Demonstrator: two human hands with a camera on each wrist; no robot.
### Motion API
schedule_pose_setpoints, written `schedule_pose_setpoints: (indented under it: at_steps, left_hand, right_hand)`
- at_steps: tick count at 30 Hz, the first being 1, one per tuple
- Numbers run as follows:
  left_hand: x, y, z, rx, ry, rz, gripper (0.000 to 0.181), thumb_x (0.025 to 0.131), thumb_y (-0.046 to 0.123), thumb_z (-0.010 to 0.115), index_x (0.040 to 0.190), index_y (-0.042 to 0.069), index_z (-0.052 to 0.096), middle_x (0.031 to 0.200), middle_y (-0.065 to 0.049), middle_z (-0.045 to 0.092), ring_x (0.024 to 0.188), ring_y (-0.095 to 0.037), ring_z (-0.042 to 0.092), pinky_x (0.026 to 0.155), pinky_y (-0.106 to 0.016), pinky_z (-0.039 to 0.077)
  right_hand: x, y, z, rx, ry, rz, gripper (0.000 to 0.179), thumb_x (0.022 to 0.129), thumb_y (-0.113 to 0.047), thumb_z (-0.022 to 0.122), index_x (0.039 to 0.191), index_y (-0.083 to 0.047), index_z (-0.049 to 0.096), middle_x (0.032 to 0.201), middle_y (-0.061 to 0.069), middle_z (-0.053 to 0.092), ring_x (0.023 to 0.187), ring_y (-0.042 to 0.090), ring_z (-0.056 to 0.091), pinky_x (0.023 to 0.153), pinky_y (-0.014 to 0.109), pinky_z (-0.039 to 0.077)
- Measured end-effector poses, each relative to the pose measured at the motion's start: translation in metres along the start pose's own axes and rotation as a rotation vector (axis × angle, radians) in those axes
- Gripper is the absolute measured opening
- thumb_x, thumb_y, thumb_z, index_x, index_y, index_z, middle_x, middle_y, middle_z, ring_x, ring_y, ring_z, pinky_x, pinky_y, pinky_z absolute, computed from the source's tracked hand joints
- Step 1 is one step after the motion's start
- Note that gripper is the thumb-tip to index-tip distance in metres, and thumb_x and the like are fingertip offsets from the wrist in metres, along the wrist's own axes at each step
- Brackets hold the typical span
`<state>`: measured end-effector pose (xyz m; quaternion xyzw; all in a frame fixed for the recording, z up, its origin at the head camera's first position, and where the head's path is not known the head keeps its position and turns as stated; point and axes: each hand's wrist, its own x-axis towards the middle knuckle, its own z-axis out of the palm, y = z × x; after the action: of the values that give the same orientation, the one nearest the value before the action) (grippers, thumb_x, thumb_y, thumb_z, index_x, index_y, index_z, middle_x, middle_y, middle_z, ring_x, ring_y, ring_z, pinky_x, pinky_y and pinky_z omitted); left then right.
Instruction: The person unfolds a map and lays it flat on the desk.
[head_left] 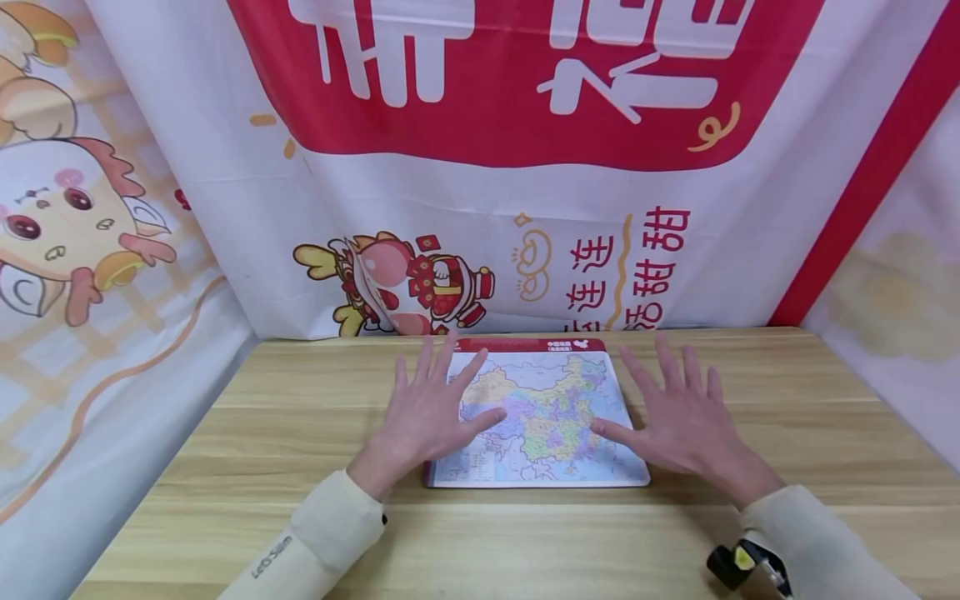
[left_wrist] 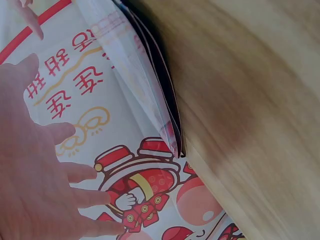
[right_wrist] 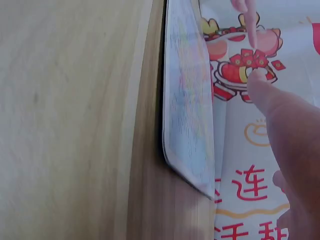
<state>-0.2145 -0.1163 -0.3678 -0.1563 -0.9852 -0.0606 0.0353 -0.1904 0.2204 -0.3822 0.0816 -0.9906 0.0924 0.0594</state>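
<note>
A flat rectangular map (head_left: 551,417) with rounded corners and a red title band along its far edge lies on the wooden table. My left hand (head_left: 429,421) spreads its fingers over the map's left side. Over the right edge, my right hand (head_left: 686,421) is spread too, its thumb pointing inward. In the left wrist view, the map (left_wrist: 135,65) shows several thin layers at its edge, and the left hand (left_wrist: 37,170) appears raised beside it with nothing in its fingers. The right wrist view has the right hand (right_wrist: 295,135) above the map (right_wrist: 187,100), its thumb extended.
The wooden table (head_left: 300,417) extends around the map on both sides. Behind it hangs a white cloth (head_left: 540,192) printed with red lettering and a cartoon figure. Another printed cloth (head_left: 97,350) hangs along the left. A small black device (head_left: 738,562) is at the right cuff.
</note>
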Motion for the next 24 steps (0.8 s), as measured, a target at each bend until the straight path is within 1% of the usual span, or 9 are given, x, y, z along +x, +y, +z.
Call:
schedule_pose_setpoints:
  at_steps: [3, 6, 8, 11, 13, 15, 19, 22, 24]
  left_hand:
    - [0.001, 0.0, 0.0, 0.001, -0.015, 0.009, 0.093, 0.093, 0.081, 0.051, 0.17, 0.04, 0.019, 0.182, -0.01, 0.002, 0.168, -0.042, -0.003, 0.13, -0.075, 0.006]
    - [0.004, -0.002, 0.0, 0.005, -0.035, 0.027, 0.088, 0.097, 0.077, 0.051, 0.17, 0.038, 0.021, 0.182, -0.009, 0.007, 0.168, -0.039, 0.003, 0.131, -0.072, 0.009]
    - [0.007, -0.004, 0.0, 0.005, -0.054, 0.039, 0.085, 0.099, 0.073, 0.052, 0.17, 0.037, 0.022, 0.182, -0.007, 0.01, 0.169, -0.036, 0.006, 0.132, -0.07, 0.01]
    - [0.011, -0.007, 0.003, -0.006, -0.081, 0.051, 0.079, 0.102, 0.065, 0.055, 0.169, 0.034, 0.027, 0.181, -0.007, 0.013, 0.168, -0.034, 0.01, 0.132, -0.069, 0.011]
    - [0.013, -0.009, 0.004, -0.015, -0.11, 0.05, 0.077, 0.104, 0.059, 0.056, 0.169, 0.032, 0.028, 0.181, -0.007, 0.014, 0.168, -0.034, 0.011, 0.132, -0.069, 0.011]
    - [0.015, -0.01, 0.006, -0.018, -0.141, 0.05, 0.074, 0.105, 0.055, 0.057, 0.169, 0.031, 0.029, 0.181, -0.007, 0.016, 0.168, -0.034, 0.013, 0.132, -0.069, 0.012]
    - [0.017, -0.013, 0.01, -0.018, -0.21, 0.07, 0.07, 0.107, 0.048, 0.055, 0.169, 0.028, 0.03, 0.18, -0.006, 0.02, 0.167, -0.034, 0.018, 0.132, -0.069, 0.014]
    - [0.018, -0.014, 0.012, -0.027, -0.275, 0.084, 0.065, 0.11, 0.045, 0.051, 0.169, 0.025, 0.032, 0.179, -0.006, 0.023, 0.167, -0.033, 0.02, 0.132, -0.068, 0.016]
    - [0.017, -0.014, 0.013, -0.028, -0.318, 0.081, 0.063, 0.111, 0.044, 0.049, 0.168, 0.023, 0.033, 0.178, -0.006, 0.025, 0.167, -0.031, 0.021, 0.132, -0.067, 0.018]
  right_hand:
    - [-0.003, -0.006, -0.001, -0.004, -0.017, -0.005, 0.115, 0.085, -0.094, 0.046, 0.172, -0.023, 0.02, 0.178, 0.026, 0.006, 0.158, 0.064, 0.01, 0.118, 0.088, 0.008]
    - [-0.008, -0.016, 0.0, 0.009, -0.034, -0.034, 0.109, 0.089, -0.09, 0.046, 0.171, -0.021, 0.025, 0.177, 0.024, 0.015, 0.158, 0.06, 0.016, 0.121, 0.084, 0.012]
    - [-0.014, -0.024, 0.001, 0.029, -0.03, -0.082, 0.101, 0.094, -0.083, 0.051, 0.169, -0.019, 0.03, 0.176, 0.023, 0.023, 0.157, 0.058, 0.023, 0.122, 0.081, 0.019]
    - [-0.023, -0.038, 0.005, 0.088, -0.005, -0.174, 0.086, 0.1, -0.066, 0.06, 0.166, -0.015, 0.039, 0.173, 0.021, 0.032, 0.154, 0.056, 0.034, 0.122, 0.076, 0.029]
    - [-0.028, -0.046, 0.008, 0.124, 0.007, -0.23, 0.079, 0.102, -0.056, 0.064, 0.163, -0.012, 0.042, 0.17, 0.02, 0.038, 0.151, 0.054, 0.042, 0.121, 0.071, 0.036]
    - [-0.032, -0.053, 0.011, 0.157, -0.01, -0.259, 0.075, 0.103, -0.051, 0.065, 0.162, -0.009, 0.045, 0.169, 0.018, 0.042, 0.15, 0.051, 0.045, 0.12, 0.066, 0.041]
    - [-0.036, -0.061, 0.016, 0.19, -0.122, -0.226, 0.073, 0.105, -0.05, 0.062, 0.161, -0.007, 0.045, 0.17, 0.013, 0.042, 0.155, 0.045, 0.041, 0.123, 0.061, 0.04]
    - [-0.037, -0.061, 0.019, 0.206, -0.212, -0.164, 0.072, 0.106, -0.051, 0.06, 0.161, -0.008, 0.045, 0.172, 0.011, 0.039, 0.16, 0.042, 0.034, 0.125, 0.062, 0.037]
    - [-0.038, -0.059, 0.021, 0.211, -0.246, -0.142, 0.072, 0.106, -0.052, 0.059, 0.161, -0.007, 0.046, 0.172, 0.011, 0.038, 0.16, 0.041, 0.033, 0.125, 0.062, 0.036]
